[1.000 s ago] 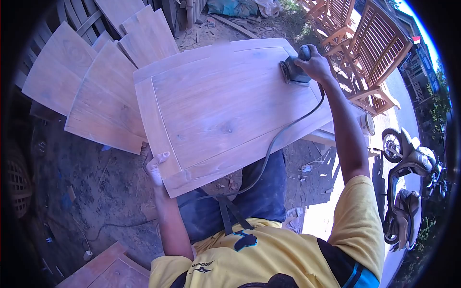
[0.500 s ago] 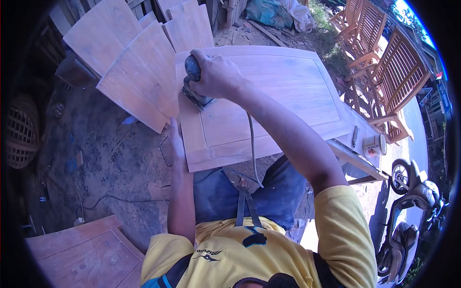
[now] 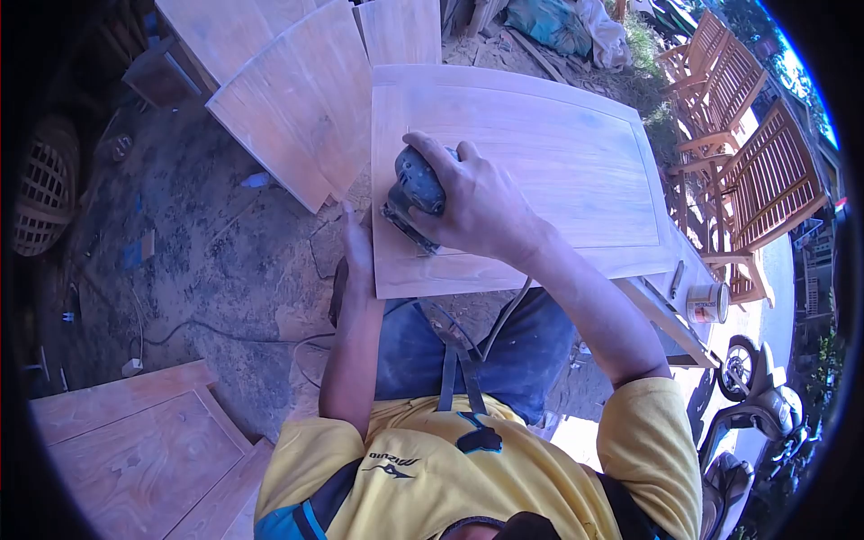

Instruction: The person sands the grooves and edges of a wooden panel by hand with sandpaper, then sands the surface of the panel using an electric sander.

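Note:
A framed wooden panel [image 3: 549, 162] with one curved long edge lies in front of me. My right hand [image 3: 481, 198] is wrapped round a dark power sander [image 3: 419, 184], whose pad rests on the panel near its left end. A cord [image 3: 508, 315] hangs from under my right forearm over the panel's near edge. Beside the panel's left edge is my left hand [image 3: 356, 245], fingers pointing away from me; its palm side is against or close to that edge, and part of the hand is hidden.
More panels [image 3: 297, 99] lean at the upper left, and another [image 3: 148, 441] lies lower left. A can [image 3: 707, 303] stands on the bench [image 3: 670, 319] at right. Beyond are slatted chairs [image 3: 769, 180] and a motorbike [image 3: 756, 409]. A woven basket [image 3: 43, 193] is far left.
The sander in my right hand has gone from the panel's far right to its left end, then nearer to me. My left hand has shifted along the left edge. The whole view has turned.

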Demonstrator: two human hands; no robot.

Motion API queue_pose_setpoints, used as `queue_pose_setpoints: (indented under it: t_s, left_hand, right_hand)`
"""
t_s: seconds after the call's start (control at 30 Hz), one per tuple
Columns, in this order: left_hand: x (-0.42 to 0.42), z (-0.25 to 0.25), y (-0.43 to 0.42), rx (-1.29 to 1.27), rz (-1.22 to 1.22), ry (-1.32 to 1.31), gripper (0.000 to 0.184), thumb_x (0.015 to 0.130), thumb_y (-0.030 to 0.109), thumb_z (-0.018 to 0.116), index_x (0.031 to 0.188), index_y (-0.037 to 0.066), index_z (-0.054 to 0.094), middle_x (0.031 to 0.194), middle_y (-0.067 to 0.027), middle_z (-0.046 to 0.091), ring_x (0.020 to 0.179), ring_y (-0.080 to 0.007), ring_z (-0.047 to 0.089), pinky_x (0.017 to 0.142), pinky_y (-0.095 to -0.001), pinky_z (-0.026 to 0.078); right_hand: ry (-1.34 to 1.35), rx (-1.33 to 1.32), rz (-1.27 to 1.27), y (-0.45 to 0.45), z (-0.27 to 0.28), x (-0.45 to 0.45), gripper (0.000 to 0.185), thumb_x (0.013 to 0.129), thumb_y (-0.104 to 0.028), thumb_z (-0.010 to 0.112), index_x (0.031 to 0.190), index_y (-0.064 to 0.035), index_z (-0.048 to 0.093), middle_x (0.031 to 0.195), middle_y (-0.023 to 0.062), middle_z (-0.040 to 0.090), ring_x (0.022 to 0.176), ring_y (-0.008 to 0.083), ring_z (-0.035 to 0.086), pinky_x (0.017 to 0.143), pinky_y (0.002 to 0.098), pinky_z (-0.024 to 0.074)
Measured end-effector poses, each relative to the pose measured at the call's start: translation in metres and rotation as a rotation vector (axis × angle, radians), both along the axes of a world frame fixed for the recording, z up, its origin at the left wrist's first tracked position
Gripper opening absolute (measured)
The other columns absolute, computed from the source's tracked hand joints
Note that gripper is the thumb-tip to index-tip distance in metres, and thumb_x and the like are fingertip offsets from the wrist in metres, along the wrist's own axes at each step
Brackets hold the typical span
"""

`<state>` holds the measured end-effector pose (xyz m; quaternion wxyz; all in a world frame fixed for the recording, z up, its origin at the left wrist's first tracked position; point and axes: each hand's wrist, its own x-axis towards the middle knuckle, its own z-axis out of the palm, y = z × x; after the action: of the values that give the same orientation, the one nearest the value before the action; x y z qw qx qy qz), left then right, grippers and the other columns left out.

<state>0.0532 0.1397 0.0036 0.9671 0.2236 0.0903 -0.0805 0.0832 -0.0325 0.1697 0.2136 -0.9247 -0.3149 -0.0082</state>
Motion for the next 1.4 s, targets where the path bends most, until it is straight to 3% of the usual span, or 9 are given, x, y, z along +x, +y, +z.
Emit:
queue_pose_setpoints:
  t_s: [0.23, 0.5, 0.57, 0.73, 0.87, 1.17, 1.23, 1.3, 1.4]
  left_hand:
    - [0.002, -0.020, 0.002, 0.194, 0.065, 0.036, 0.096, 0.107, 0.076, 0.035, 0.161, -0.003, 0.040, 0.152, -0.0235, 0.057, 0.136, -0.0349, 0.062, 0.113, -0.0490, 0.054]
    - [-0.002, -0.007, -0.003, -0.044, -0.020, -0.063, 0.095, 0.106, 0.074, 0.033, 0.163, -0.002, 0.036, 0.154, -0.0234, 0.053, 0.138, -0.0383, 0.058, 0.114, -0.0505, 0.052]
    - [-0.006, 0.025, -0.003, -0.012, 0.058, 0.195, 0.077, 0.109, 0.062, 0.039, 0.148, -0.004, 0.055, 0.140, -0.0193, 0.065, 0.124, -0.0323, 0.067, 0.108, -0.0477, 0.054]
    - [0.000, 0.027, -0.002, 0.336, 0.014, 0.097, 0.054, 0.094, 0.018, 0.070, 0.142, -0.004, 0.058, 0.123, -0.0168, 0.068, 0.114, -0.0287, 0.070, 0.100, -0.0440, 0.057]
    - [0.002, 0.022, 0.000, 0.316, -0.048, 0.046, 0.062, 0.095, 0.025, 0.067, 0.149, -0.002, 0.053, 0.127, -0.0181, 0.067, 0.115, -0.0305, 0.069, 0.099, -0.0463, 0.057]
    - [0.010, 0.000, 0.005, 0.363, -0.043, -0.056, 0.064, 0.100, 0.029, 0.062, 0.151, -0.005, 0.048, 0.136, -0.0225, 0.062, 0.124, -0.0346, 0.066, 0.104, -0.0508, 0.056]
    - [-0.007, 0.036, -0.003, 0.057, -0.200, 0.008, 0.062, 0.103, 0.033, 0.058, 0.153, -0.003, 0.048, 0.145, -0.0230, 0.058, 0.134, -0.0358, 0.060, 0.113, -0.0532, 0.050]
    - [-0.004, 0.022, 0.000, 0.117, -0.184, 0.009, 0.069, 0.104, 0.038, 0.053, 0.158, -0.003, 0.042, 0.155, -0.0255, 0.050, 0.145, -0.0390, 0.051, 0.122, -0.0575, 0.042]
    - [0.017, -0.017, 0.027, 0.206, -0.212, 0.005, 0.062, 0.102, 0.035, 0.058, 0.150, -0.003, 0.049, 0.138, -0.0245, 0.062, 0.127, -0.0393, 0.065, 0.109, -0.0581, 0.054]
  right_hand:
    - [-0.148, 0.039, -0.148, 0.027, -0.009, 0.063, 0.078, 0.087, -0.035, 0.078, 0.153, -0.0076, 0.048, 0.102, 0.0349, 0.069, 0.086, 0.0509, 0.075, 0.077, 0.0565, 0.0624]
    - [0.102, -0.029, -0.138, -0.023, 0.011, -0.053, 0.084, 0.085, -0.033, 0.083, 0.158, -0.0139, 0.046, 0.100, 0.0303, 0.066, 0.083, 0.0532, 0.071, 0.078, 0.0581, 0.0600]
    - [-0.026, 0.014, -0.268, -0.062, 0.003, -0.053, 0.083, 0.087, -0.034, 0.080, 0.160, -0.0129, 0.044, 0.096, 0.0319, 0.065, 0.079, 0.0517, 0.073, 0.070, 0.0563, 0.0610]
    - [-0.088, -0.017, -0.666, -0.191, 0.002, -0.024, 0.083, 0.087, -0.035, 0.080, 0.158, -0.0113, 0.045, 0.117, 0.0318, 0.072, 0.102, 0.0487, 0.074, 0.092, 0.0518, 0.0593]
    - [0.000, -0.113, -0.981, -0.246, 0.009, -0.014, 0.085, 0.090, -0.046, 0.078, 0.161, -0.0142, 0.044, 0.119, 0.0278, 0.076, 0.111, 0.0441, 0.075, 0.100, 0.0511, 0.0559]
    - [0.000, 0.069, -0.374, -0.063, 0.010, -0.060, 0.084, 0.085, -0.031, 0.081, 0.157, -0.0070, 0.044, 0.103, 0.0370, 0.066, 0.082, 0.0536, 0.072, 0.074, 0.0570, 0.0609]
    - [0.043, 0.050, -0.224, -0.034, 0.009, -0.075, 0.089, 0.084, -0.033, 0.083, 0.161, -0.0104, 0.042, 0.098, 0.0319, 0.064, 0.078, 0.0486, 0.071, 0.072, 0.0545, 0.0593]
    - [0.042, 0.035, -0.183, -0.034, 0.013, -0.085, 0.090, 0.083, -0.033, 0.084, 0.160, -0.0120, 0.043, 0.103, 0.0316, 0.063, 0.081, 0.0477, 0.073, 0.072, 0.0541, 0.0600]
    - [0.029, 0.056, -0.340, -0.081, 0.007, -0.085, 0.087, 0.084, -0.034, 0.084, 0.159, -0.0128, 0.045, 0.103, 0.0309, 0.065, 0.085, 0.0498, 0.073, 0.076, 0.0538, 0.0608]
